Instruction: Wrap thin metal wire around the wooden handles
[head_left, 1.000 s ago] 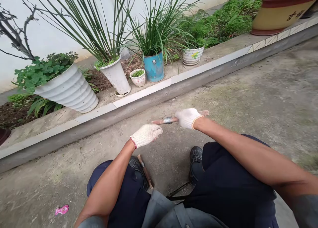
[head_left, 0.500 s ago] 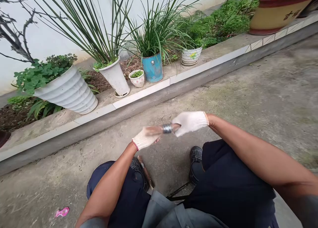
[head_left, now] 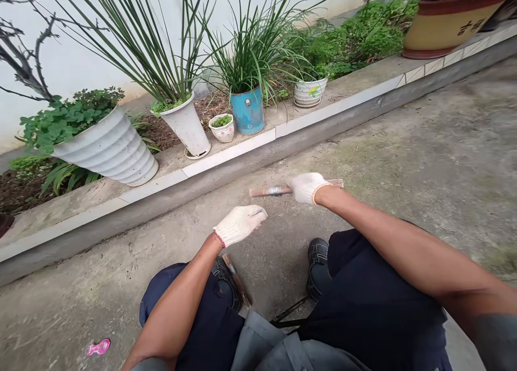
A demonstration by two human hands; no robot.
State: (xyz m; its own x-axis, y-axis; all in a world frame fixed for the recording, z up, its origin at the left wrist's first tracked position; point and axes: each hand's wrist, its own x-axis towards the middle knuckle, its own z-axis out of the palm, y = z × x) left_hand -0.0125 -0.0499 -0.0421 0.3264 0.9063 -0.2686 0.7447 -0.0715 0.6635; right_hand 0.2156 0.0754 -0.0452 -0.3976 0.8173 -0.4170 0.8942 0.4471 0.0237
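My right hand, in a white knit glove, grips a reddish wooden stick that lies level above the concrete; a band of metal wire is wound round the stick just left of the hand. My gloved left hand hovers lower and to the left, clear of the stick, fingers curled loosely with nothing visible in them. A second brown stick-like tool lies on the ground beside my left shoe. I sit with my knees apart.
A raised tiled kerb runs across ahead, carrying a tilted white ribbed pot, a tall white pot, a small bowl, a blue pot and a patterned bowl. A pink scrap lies at lower left.
Half a second ago both hands were on the stick, blurred in motion. Now my right hand has lifted it up and away, and my left hand has come off it.
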